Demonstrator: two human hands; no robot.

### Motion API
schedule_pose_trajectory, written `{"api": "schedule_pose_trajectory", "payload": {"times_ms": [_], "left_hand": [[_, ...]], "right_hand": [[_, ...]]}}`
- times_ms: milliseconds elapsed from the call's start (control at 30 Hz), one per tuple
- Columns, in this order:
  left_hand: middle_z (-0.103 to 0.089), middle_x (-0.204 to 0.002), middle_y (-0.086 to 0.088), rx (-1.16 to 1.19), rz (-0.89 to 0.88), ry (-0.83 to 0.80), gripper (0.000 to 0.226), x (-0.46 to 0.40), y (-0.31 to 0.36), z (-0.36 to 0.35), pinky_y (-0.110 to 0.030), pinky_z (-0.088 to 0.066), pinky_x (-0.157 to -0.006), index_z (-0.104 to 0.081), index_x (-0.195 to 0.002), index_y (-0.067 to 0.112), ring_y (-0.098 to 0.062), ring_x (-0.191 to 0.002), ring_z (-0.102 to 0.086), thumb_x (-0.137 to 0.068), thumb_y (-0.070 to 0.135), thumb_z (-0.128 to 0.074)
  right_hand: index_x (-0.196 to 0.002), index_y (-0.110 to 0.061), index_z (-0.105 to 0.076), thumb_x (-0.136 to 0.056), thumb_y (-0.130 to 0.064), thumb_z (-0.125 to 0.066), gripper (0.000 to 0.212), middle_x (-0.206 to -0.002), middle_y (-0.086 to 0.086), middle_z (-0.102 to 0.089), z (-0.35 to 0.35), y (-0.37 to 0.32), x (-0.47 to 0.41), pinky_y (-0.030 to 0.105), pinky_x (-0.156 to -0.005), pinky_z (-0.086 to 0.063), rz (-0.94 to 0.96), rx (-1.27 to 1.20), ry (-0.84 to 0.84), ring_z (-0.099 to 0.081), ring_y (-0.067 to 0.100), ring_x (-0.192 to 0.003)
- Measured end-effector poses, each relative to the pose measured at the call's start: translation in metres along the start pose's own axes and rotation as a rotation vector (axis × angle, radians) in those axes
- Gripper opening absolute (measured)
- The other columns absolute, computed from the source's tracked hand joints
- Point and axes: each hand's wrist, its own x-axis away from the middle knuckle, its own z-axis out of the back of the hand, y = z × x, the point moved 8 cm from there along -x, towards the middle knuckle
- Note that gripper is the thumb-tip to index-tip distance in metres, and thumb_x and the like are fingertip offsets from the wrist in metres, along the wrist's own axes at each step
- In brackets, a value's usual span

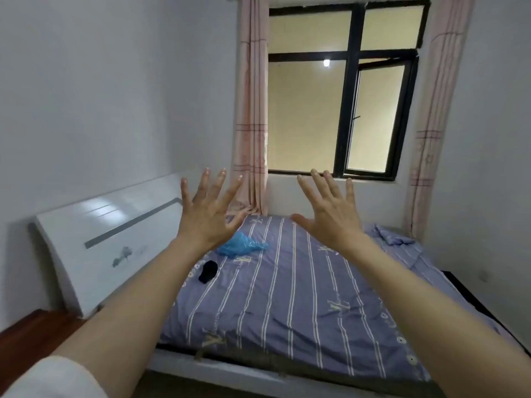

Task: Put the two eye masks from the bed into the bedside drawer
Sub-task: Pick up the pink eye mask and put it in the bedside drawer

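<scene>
Left hand [207, 216] and right hand [330, 212] raised empty, fingers spread, above the striped bed [287, 297]. Black eye mask [208, 272] at nine o'clock beside the headboard [100, 248], crumpled blue item [242, 245] just beyond toward eleven, partly hidden by the left hand. Curtained window [339, 110] at twelve.

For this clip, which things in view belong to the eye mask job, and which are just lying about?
Belongs to the job:
black eye mask on the bed
left hand and right hand, both open and empty

Just there:
crumpled blue item (could be the second mask, unclear)
headboard
curtains
window
No drawer in view.
</scene>
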Motion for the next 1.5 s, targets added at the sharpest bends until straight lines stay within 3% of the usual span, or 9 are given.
{"api": "schedule_pose_trajectory", "payload": {"times_ms": [233, 467, 633, 1067, 1500], "left_hand": [[-0.013, -0.156, -0.006, 0.109, 0.097, -0.095, 0.065, 0.05, -0.051, -0.073, -0.059, 0.003, -0.111, -0.004, -0.141, 0.036, -0.029, -0.143, -0.001, -0.083, 0.058, -0.025], [-0.014, -0.156, -0.006, 0.171, 0.19, -0.274, 0.061, 0.13, -0.093, -0.16, -0.061, -0.004, -0.111, -0.013, -0.141, 0.032, -0.03, -0.142, -0.007, -0.087, 0.052, -0.033], [-0.009, -0.157, -0.006, 0.207, 0.306, -0.414, 0.063, 0.167, -0.129, -0.221, -0.058, 0.002, -0.112, -0.009, -0.142, 0.033, -0.028, -0.143, 0.003, -0.088, 0.054, -0.034], [-0.008, -0.157, -0.005, 0.145, 0.349, -0.459, 0.062, 0.055, -0.226, -0.37, -0.056, 0.001, -0.113, -0.007, -0.142, 0.032, -0.025, -0.143, 0.002, -0.089, 0.052, -0.033], [-0.004, -0.157, -0.003, 0.252, 0.444, -0.749, 0.063, 0.035, -0.363, -0.584, -0.054, 0.005, -0.113, -0.002, -0.142, 0.034, -0.025, -0.143, 0.006, -0.088, 0.057, -0.026]], "right_hand": [[-0.146, -0.03, -0.006, -0.084, -0.062, -0.037, 0.077, -0.159, 0.006, -0.012, -0.089, -0.06, 0.021, 0.055, -0.114, 0.001, 0.011, -0.088, -0.066, -0.007, 0.026, -0.146], [-0.146, -0.031, -0.004, -0.085, -0.058, -0.04, 0.076, -0.16, 0.003, -0.006, -0.195, -0.107, 0.059, 0.053, -0.115, 0.005, -0.031, -0.255, -0.282, 0.0, 0.023, -0.147], [-0.146, -0.03, -0.005, -0.086, -0.058, -0.04, 0.075, -0.16, 0.004, -0.003, -0.27, -0.134, 0.051, 0.055, -0.115, 0.003, 0.008, -0.308, -0.418, 0.001, 0.024, -0.147], [-0.147, -0.03, -0.005, -0.086, -0.059, -0.038, 0.075, -0.16, 0.004, -0.006, -0.43, -0.146, -0.113, 0.056, -0.115, 0.004, 0.102, -0.357, -0.456, 0.0, 0.024, -0.147], [-0.147, -0.029, -0.004, -0.086, -0.059, -0.036, 0.075, -0.16, 0.003, -0.006, -0.636, -0.185, -0.221, 0.054, -0.115, 0.004, 0.06, -0.308, -0.636, 0.0, 0.024, -0.147]]}}
